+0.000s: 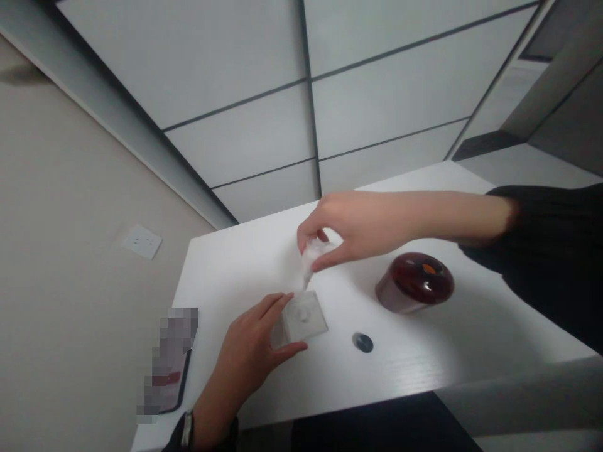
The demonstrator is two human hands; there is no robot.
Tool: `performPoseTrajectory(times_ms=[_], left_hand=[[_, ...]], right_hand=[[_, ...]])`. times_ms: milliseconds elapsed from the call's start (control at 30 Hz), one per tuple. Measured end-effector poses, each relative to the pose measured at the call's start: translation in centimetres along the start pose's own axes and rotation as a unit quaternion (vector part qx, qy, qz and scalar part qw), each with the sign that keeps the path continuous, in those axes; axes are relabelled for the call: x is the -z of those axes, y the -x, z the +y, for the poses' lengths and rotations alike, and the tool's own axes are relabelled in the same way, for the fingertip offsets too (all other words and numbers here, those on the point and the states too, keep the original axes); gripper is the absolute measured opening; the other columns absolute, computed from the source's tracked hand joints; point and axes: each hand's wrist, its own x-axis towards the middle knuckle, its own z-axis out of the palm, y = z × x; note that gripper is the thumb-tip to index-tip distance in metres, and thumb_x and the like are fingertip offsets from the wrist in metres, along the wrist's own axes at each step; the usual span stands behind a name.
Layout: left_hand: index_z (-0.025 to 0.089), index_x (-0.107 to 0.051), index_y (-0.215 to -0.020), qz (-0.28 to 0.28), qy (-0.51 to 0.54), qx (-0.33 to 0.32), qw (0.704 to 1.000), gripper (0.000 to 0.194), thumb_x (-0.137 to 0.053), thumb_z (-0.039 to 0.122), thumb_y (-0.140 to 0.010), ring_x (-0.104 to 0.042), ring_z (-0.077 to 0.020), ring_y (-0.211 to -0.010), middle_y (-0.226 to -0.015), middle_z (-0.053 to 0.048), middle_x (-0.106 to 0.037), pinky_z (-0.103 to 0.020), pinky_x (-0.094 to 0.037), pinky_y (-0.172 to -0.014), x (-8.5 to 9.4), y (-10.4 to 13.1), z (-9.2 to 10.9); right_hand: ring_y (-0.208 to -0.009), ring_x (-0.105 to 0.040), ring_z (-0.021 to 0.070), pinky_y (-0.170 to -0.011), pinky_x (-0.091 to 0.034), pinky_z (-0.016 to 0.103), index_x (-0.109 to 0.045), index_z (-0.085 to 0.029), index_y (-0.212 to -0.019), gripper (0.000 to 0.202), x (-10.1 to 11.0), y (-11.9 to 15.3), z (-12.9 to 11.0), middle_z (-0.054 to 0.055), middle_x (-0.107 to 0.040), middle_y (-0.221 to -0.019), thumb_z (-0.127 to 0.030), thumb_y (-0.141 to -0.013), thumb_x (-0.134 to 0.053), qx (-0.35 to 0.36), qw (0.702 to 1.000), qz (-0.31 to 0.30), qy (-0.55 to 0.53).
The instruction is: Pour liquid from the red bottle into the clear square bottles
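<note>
My left hand (pixel 257 342) grips a clear square container (pixel 305 317) from its left side, thumb along the near edge and fingers at the far edge. The container rests on the white table, and a small round feature shows in the middle of its face. Above its far edge, my right hand (pixel 346 226) pinches a crumpled whitish piece (pixel 309 254) between thumb and fingers. Its narrow lower end points down at the container's far edge. Whether it is tissue or thin plastic, I cannot tell. A small dark round disc (pixel 363 342) lies right of the container.
A dark red, glossy cylindrical canister (pixel 414 282) stands on the white table (pixel 226 263), below my right forearm. A phone-like flat object (pixel 172 370), partly blurred out, lies at the left edge. A wall with a socket (pixel 142 242) borders the left; panelled doors (pixel 254 125) stand behind.
</note>
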Motion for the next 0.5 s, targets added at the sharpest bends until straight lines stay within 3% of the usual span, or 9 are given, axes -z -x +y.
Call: performPoseTrajectory(times_ms=[100,200,367,500], left_hand=[[0.023,-0.057,-0.144,-0.005,0.007,0.007,1.0,0.071,-0.09,0.035,-0.082,-0.078,-0.0323,-0.113,-0.138,-0.011,-0.073,-0.044,-0.067,-0.095,0.0,0.1,0.0],[0.023,-0.057,-0.145,0.003,0.004,0.004,1.0,0.077,-0.093,0.034,-0.079,-0.078,-0.0326,-0.114,-0.139,-0.013,-0.073,-0.043,-0.067,-0.097,-0.1,0.3,-0.1],[0.024,-0.054,-0.147,0.023,-0.018,-0.01,1.0,0.089,-0.098,0.041,-0.072,-0.079,-0.0324,-0.112,-0.135,-0.012,-0.076,-0.042,-0.069,-0.094,-0.6,0.9,-0.5],[0.024,-0.051,-0.149,0.023,-0.036,-0.016,0.999,0.09,-0.094,0.053,-0.075,-0.08,-0.0307,-0.109,-0.133,-0.011,-0.077,-0.037,-0.068,-0.094,-0.7,1.0,-0.8]], right_hand=[[-0.077,-0.064,0.0199,-0.071,-0.041,0.031,-0.078,-0.019,-0.105,0.033,0.7,0.6,4.1,0.004,-0.074,-0.089,-0.05,-0.095,-0.071,-0.038,0.998,0.037,-0.042],[-0.086,-0.066,0.0243,-0.078,-0.044,0.034,-0.077,-0.02,-0.107,0.044,-0.1,0.5,8.7,0.006,-0.075,-0.099,-0.06,-0.095,-0.065,-0.075,0.991,0.015,-0.108],[-0.094,-0.065,0.0258,-0.087,-0.046,0.036,-0.077,-0.016,-0.103,0.055,-4.2,-1.4,14.9,0.009,-0.075,-0.102,-0.067,-0.09,-0.064,-0.064,0.977,-0.052,-0.194],[-0.084,-0.062,0.021,-0.079,-0.045,0.033,-0.078,-0.014,-0.103,0.059,-7.4,-3.2,17.7,0.008,-0.075,-0.094,-0.069,-0.09,-0.062,-0.046,0.972,-0.077,-0.219]])
